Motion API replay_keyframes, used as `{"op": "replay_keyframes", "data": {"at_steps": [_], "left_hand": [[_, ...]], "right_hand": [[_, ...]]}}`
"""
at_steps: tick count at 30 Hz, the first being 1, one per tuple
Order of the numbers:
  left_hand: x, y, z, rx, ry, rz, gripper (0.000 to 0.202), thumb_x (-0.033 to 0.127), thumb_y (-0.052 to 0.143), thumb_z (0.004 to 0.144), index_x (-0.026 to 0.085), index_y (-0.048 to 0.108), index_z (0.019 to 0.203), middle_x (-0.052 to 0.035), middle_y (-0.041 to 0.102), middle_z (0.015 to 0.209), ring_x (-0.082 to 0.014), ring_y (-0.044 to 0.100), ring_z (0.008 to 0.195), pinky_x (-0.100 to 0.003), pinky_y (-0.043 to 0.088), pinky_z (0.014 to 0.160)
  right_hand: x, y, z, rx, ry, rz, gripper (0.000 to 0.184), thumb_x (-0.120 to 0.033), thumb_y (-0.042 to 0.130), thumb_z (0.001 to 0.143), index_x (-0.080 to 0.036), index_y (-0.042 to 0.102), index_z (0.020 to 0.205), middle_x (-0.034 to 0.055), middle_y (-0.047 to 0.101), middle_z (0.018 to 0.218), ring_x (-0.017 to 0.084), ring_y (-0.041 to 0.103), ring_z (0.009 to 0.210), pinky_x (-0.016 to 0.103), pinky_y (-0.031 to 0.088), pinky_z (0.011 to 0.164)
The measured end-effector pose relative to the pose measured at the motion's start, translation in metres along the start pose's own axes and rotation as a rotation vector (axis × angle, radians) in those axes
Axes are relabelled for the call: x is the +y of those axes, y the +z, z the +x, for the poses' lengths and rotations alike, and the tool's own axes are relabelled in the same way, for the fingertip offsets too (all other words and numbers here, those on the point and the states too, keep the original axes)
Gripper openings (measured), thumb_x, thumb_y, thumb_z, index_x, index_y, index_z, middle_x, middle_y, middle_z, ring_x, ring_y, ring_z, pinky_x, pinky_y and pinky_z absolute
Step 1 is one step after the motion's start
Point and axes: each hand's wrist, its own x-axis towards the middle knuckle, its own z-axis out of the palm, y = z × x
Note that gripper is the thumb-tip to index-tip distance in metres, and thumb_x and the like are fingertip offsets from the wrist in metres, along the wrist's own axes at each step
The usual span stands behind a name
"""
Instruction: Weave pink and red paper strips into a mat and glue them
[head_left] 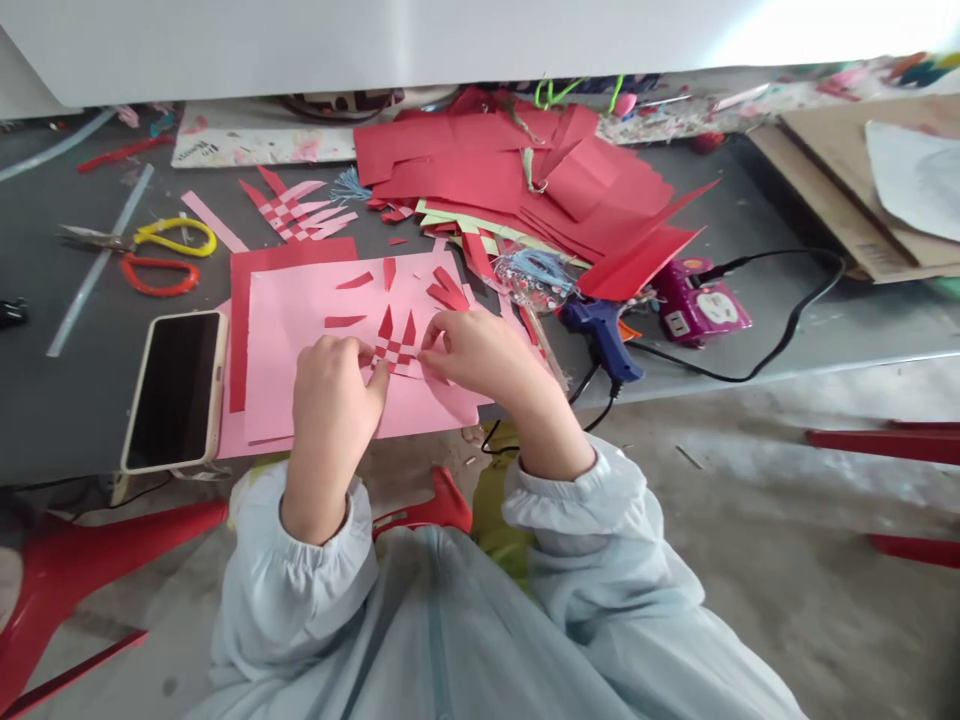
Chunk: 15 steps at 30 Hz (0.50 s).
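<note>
A small red-and-pink checkered woven paper piece [395, 353] lies on the stacked pink paper sheets [292, 300], pointed red ends turned away from me. My left hand [334, 392] has thumb and forefinger closed at its left edge. At the right edge, my right hand [484, 352] pinches it with curled fingers. The fingers partly cover both sides. Around it on the pink sheet lie loose red paper strips [354, 281], with more red strips [448, 288] beyond my right hand. A red paper sheet [238, 330] shows from under the pink one.
To the left are a smartphone [176, 390] and scissors [150, 250]. Another woven paper piece [289, 212] lies behind, near a heap of red paper [480, 165]. A blue glue gun [606, 335], a purple power socket [701, 303] with a black cord, and cardboard [832, 200] are right.
</note>
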Motion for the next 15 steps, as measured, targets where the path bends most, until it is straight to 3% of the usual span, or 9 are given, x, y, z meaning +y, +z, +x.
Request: {"op": "replay_keyframes", "data": {"at_steps": [6,10,15], "left_hand": [[0.006,0.007,0.003,-0.028,-0.073,-0.136,0.006,0.025,0.062,0.089,0.020,0.060,0.092,-0.0067,0.073,0.092,-0.0258,0.068,0.090,-0.038,0.051,0.081],[0.009,0.014,0.000,0.113,-0.036,0.012,0.020,0.022,0.053,0.094,0.012,0.059,0.110,-0.0170,0.071,0.106,-0.0315,0.066,0.104,-0.044,0.050,0.091],[0.009,0.016,-0.001,0.028,0.013,-0.055,0.021,0.024,0.054,0.094,0.013,0.059,0.111,-0.0167,0.071,0.109,-0.0321,0.066,0.105,-0.045,0.052,0.092]], "right_hand": [[0.001,0.004,-0.001,0.022,-0.050,-0.008,0.011,-0.018,0.058,0.083,-0.018,0.069,0.084,0.0085,0.074,0.080,0.024,0.067,0.079,0.032,0.035,0.061],[0.001,0.004,-0.002,-0.009,-0.029,0.009,0.012,-0.020,0.058,0.084,-0.018,0.069,0.086,0.0074,0.072,0.077,0.024,0.067,0.080,0.032,0.036,0.064],[0.001,0.004,0.000,-0.035,-0.022,-0.001,0.013,-0.025,0.056,0.087,-0.018,0.068,0.085,0.0100,0.074,0.084,0.025,0.068,0.082,0.032,0.036,0.062]]}}
